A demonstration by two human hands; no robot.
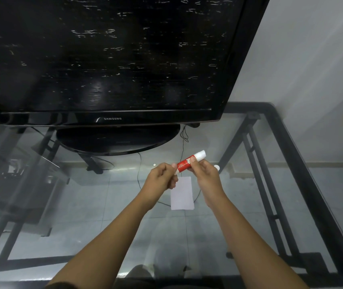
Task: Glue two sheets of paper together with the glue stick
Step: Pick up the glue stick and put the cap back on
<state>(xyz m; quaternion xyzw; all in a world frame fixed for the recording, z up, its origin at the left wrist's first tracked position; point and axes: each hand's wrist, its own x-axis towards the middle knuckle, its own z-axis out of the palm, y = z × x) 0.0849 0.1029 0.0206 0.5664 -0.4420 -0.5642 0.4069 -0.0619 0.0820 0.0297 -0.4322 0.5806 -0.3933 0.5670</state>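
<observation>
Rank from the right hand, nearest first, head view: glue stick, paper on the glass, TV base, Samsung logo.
From the right hand:
1. Glue stick: gripped in it, the left hand on its lower end.
2. Paper: on the glass table, just below the hands.
3. TV base: up and left, behind the hands.
4. Samsung logo: above the base, on the bezel.

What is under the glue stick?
Below the glue stick, held up by the left hand and right hand, white paper lies on the glass table. The left hand covers the paper's top corner.
</observation>
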